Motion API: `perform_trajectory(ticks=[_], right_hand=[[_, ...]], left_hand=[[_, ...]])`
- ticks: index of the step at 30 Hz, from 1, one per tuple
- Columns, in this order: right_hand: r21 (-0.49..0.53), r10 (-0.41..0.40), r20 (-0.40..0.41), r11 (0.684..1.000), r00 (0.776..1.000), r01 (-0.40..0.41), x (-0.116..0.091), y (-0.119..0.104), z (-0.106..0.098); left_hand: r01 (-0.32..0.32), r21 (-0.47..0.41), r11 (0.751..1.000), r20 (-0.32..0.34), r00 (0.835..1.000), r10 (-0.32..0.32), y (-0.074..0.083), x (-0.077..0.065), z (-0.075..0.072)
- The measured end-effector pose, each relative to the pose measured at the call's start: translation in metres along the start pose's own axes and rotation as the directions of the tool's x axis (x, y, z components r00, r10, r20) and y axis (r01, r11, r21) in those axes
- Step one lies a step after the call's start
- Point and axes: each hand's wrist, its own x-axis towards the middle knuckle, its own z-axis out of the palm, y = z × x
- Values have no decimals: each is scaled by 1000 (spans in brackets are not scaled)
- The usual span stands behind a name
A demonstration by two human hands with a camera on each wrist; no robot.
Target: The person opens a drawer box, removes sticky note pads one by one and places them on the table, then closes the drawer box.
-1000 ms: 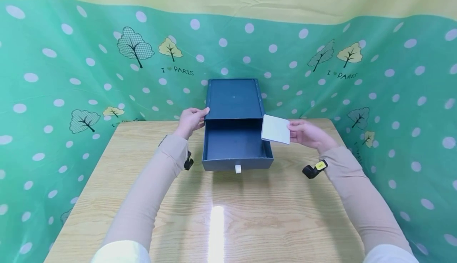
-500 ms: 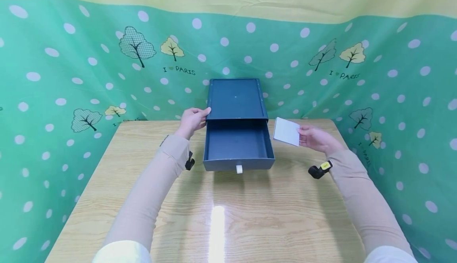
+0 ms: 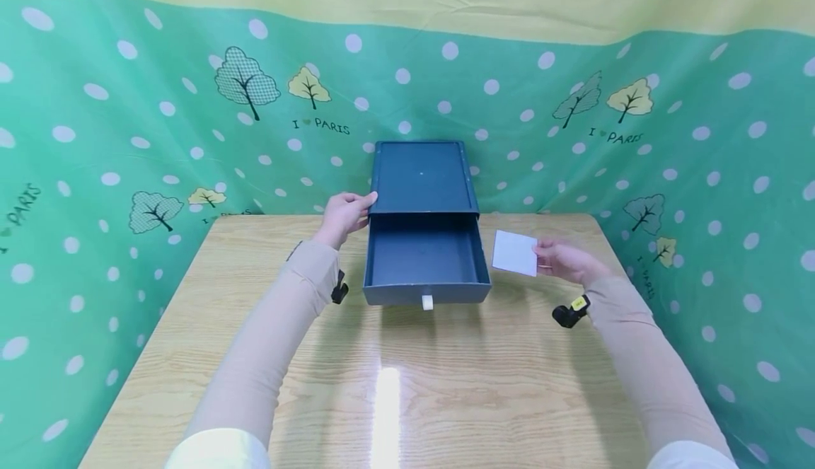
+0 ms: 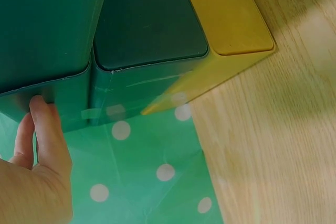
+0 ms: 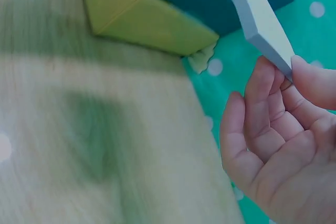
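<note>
Blue box: A dark blue box [image 3: 420, 179] faced the person, with a yellow section [image 4: 233, 14] at its bottom against the table.
Drawer: The drawer [image 3: 396, 294] jutted from the front of the box, pulled well out, a small white tab [image 3: 427, 302] on its face.
White square: A thin, flat white square [image 3: 515, 252] was held in the air to the right of the box, just beside the drawer and apart from it.
Right hand: The right hand [image 3: 565, 258], right of the box, pinched one edge of the square between thumb and fingers.
Left hand: The left hand [image 3: 344, 216] touched the left side of the box near its front, fairly straight fingers pressed to the wall.
Surroundings: A wooden table [image 3: 446, 398] stretched in front of the box; a green cloth [image 3: 382, 73] with pale dots and printed trees hung behind it.
</note>
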Motion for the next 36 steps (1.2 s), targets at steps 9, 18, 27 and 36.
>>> perform_trajectory(ticks=[9,18,27,36], right_hand=[[-61,16,5,998,1000,-16,5,31,-14],[-287,32,-118,956,993,-65,19,37,-11],[-243,-60,-56,969,997,44,84,106,-73],[-737,-193,-275,671,942,-78,75,78,-38]], left_hand=[[-1,-11,1000,-6,1000,0,-1,1,2],[-6,-3,1000,-8,1000,6,-3,2,1],[-19,6,1000,-8,1000,19,-3,1,0],[-18,18,1000,-5,1000,18,-3,4,0]])
